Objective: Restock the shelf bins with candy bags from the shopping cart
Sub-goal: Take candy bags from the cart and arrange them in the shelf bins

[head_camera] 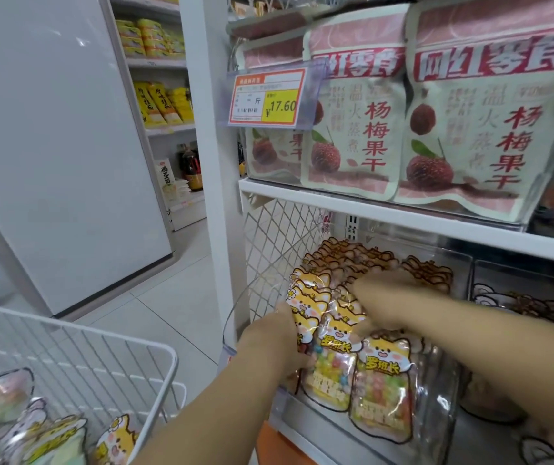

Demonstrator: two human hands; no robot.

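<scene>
On my feed the clear bin (pixel 438 384) on the lower shelf level is my reference point. Candy bags (pixel 382 392) with a yellow cat print stand upright inside it in rows running from front to back, and coloured sweets show through their windows.

The left hand (pixel 270 344) is at the bin's front left corner. Its fingers are curled round the left edge of the foremost candy bags and the thumb lies up along their side, so it grips them.

The right hand (pixel 381 298) reaches in from the bin's right and lies across the tops of the middle rows. It is blurred, but the fingers look stretched out and close together, resting flat on the bag tops rather than pinching anything.

The shopping cart (pixel 101 331), of white wire, stands left of the bin and lower, with loose bags (pixel 54 437) of the same cat print lying in it.

A wire mesh panel (pixel 279 236) closes off the bin's left side. A white shelf board (pixel 369 213) runs directly above the bin, carrying dried fruit pouches (pixel 476 122) and a price tag (pixel 270 99) reading 17.60. A neighbouring bin (pixel 523 283) sits just to the right.
</scene>
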